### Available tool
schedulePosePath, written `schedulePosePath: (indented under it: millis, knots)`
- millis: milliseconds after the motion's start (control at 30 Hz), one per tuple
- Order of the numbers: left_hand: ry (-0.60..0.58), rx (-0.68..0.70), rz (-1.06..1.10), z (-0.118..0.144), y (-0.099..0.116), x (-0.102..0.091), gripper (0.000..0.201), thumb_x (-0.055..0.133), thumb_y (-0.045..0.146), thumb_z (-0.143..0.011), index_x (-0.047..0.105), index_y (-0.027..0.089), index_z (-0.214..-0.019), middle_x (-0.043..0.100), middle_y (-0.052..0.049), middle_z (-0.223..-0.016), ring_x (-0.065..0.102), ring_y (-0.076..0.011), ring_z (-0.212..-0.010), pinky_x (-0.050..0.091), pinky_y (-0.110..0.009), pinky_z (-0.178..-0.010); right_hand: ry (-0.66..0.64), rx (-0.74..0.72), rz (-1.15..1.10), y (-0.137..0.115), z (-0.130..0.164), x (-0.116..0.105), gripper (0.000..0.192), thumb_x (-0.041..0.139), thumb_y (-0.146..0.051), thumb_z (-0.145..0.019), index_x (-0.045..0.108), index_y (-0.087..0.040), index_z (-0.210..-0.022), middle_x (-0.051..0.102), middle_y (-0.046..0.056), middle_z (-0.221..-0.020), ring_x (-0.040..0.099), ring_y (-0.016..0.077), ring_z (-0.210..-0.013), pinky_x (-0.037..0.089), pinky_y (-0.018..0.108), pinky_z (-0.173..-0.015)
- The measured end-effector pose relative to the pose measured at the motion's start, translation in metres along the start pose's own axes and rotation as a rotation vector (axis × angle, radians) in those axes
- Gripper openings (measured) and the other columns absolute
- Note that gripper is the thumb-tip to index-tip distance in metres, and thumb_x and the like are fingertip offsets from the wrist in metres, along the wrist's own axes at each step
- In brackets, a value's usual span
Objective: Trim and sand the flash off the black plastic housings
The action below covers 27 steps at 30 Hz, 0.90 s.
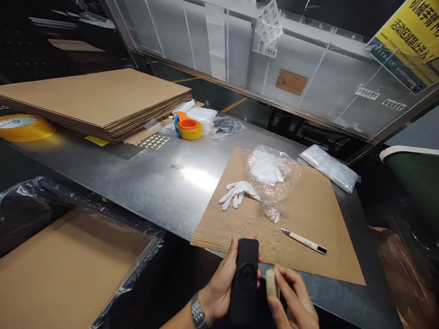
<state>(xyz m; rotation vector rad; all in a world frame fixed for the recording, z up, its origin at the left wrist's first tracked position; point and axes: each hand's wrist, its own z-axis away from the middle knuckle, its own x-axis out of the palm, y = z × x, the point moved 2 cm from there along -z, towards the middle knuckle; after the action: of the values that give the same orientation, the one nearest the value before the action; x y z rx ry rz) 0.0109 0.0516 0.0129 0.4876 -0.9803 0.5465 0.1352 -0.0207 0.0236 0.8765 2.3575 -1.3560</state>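
My left hand (218, 287) is wrapped round a black rectangular block (243, 297) with rounded corners and a round feature on its face. Just right of it, my right hand (295, 301) pinches a small beige disc-like piece (270, 284) between thumb and fingers. What this piece is exactly I cannot make out. Both hands are at the near edge of a flat cardboard sheet (308, 201). Lying on that sheet are a craft knife (304, 241) with a pale handle, a white glove (238, 192) and a clear plastic bag (274, 192) with white material inside.
A tall stack of cardboard sheets (113, 96) stands at the left of the metal table (164, 183). Nearby are a yellow tape roll (29, 128), an orange tape dispenser (188, 125) and a label sheet (152, 141). A lined carton (75, 265) is at lower left; a white packet (329, 168) lies right.
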Motion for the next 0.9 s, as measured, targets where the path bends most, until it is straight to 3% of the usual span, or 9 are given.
schedulePosePath:
  millis: [100, 267, 367, 433, 533, 600, 667, 767, 900]
  knots:
    - [0.015, -0.023, -0.019, 0.007, -0.014, 0.003, 0.056, 0.043, 0.053, -0.084, 0.042, 0.022, -0.131, 0.065, -0.003, -0.080, 0.062, -0.0150, -0.067, 0.046, -0.028, -0.073, -0.080, -0.169, 0.031, -0.008, -0.026, 0.006, 0.044, 0.051, -0.014, -0.083, 0.051, -0.021, -0.126, 0.055, 0.013, -0.105, 0.055, 0.0242, -0.093, 0.050, 0.040, -0.073]
    - [-0.002, -0.056, -0.057, 0.015, -0.022, -0.002, 0.052, 0.040, 0.045, -0.088, 0.037, 0.023, -0.135, 0.062, 0.001, -0.060, 0.057, -0.0137, -0.051, 0.042, -0.024, -0.055, -0.194, -0.176, 0.074, -0.007, -0.036, 0.008, 0.043, 0.049, -0.008, -0.082, 0.050, -0.019, -0.124, 0.053, 0.011, -0.100, 0.054, 0.0204, -0.088, 0.050, 0.036, -0.071]
    - [-0.029, -0.106, 0.041, 0.014, -0.021, -0.003, 0.055, 0.040, 0.042, -0.088, 0.035, 0.019, -0.137, 0.067, -0.004, -0.076, 0.063, -0.0155, -0.066, 0.045, -0.024, -0.065, -0.226, -0.245, 0.021, -0.008, -0.028, 0.010, 0.044, 0.051, -0.012, -0.082, 0.049, -0.018, -0.125, 0.053, 0.012, -0.102, 0.054, 0.0223, -0.091, 0.049, 0.038, -0.073]
    - [-0.045, -0.139, 0.026, 0.013, -0.021, -0.001, 0.055, 0.041, 0.045, -0.086, 0.036, 0.023, -0.136, 0.069, -0.005, -0.090, 0.064, -0.0178, -0.074, 0.046, -0.028, -0.070, -0.190, -0.218, 0.028, -0.007, -0.025, 0.010, 0.044, 0.051, -0.011, -0.082, 0.049, -0.019, -0.125, 0.053, 0.011, -0.102, 0.054, 0.0221, -0.091, 0.049, 0.038, -0.073]
    - [0.012, 0.034, -0.194, 0.014, -0.016, 0.001, 0.046, 0.047, 0.042, -0.085, 0.048, 0.027, -0.129, 0.064, -0.004, -0.113, 0.060, -0.0201, -0.098, 0.042, -0.030, -0.087, -0.123, -0.175, 0.088, -0.007, -0.030, 0.005, 0.048, 0.050, -0.007, -0.082, 0.046, -0.020, -0.128, 0.052, 0.011, -0.101, 0.053, 0.0211, -0.090, 0.049, 0.038, -0.071]
    - [0.092, 0.219, -0.400, 0.015, -0.010, 0.003, 0.039, 0.050, 0.038, -0.085, 0.056, 0.024, -0.121, 0.056, -0.003, -0.127, 0.043, -0.0196, -0.122, 0.027, -0.027, -0.103, -0.130, -0.214, 0.164, -0.011, -0.035, 0.002, 0.050, 0.052, -0.007, -0.081, 0.045, -0.020, -0.129, 0.052, 0.012, -0.101, 0.052, 0.0214, -0.089, 0.049, 0.038, -0.071]
    - [0.151, 0.296, -0.562, 0.016, -0.006, 0.003, 0.038, 0.048, 0.039, -0.086, 0.059, 0.023, -0.118, 0.049, -0.002, -0.134, 0.027, -0.0187, -0.132, 0.012, -0.026, -0.109, -0.163, -0.244, 0.291, -0.017, -0.037, 0.002, 0.047, 0.053, -0.008, -0.081, 0.047, -0.018, -0.126, 0.053, 0.013, -0.099, 0.051, 0.0219, -0.086, 0.049, 0.038, -0.069]
    - [0.176, 0.246, -0.666, 0.013, -0.003, 0.000, 0.040, 0.041, 0.043, -0.087, 0.060, 0.024, -0.116, 0.048, -0.001, -0.135, 0.028, -0.0204, -0.132, 0.011, -0.030, -0.109, -0.246, -0.310, 0.468, -0.027, -0.028, 0.009, 0.032, 0.053, -0.013, -0.082, 0.055, -0.010, -0.114, 0.057, 0.016, -0.093, 0.051, 0.0231, -0.080, 0.049, 0.037, -0.061]
    - [0.166, 0.086, -0.602, 0.008, -0.006, -0.007, 0.044, 0.035, 0.046, -0.088, 0.054, 0.026, -0.123, 0.062, -0.004, -0.115, 0.049, -0.0261, -0.114, 0.027, -0.043, -0.102, -0.337, -0.443, 0.482, -0.034, -0.011, 0.020, 0.022, 0.051, -0.014, -0.082, 0.059, -0.007, -0.102, 0.059, 0.016, -0.086, 0.051, 0.0220, -0.075, 0.048, 0.034, -0.057]
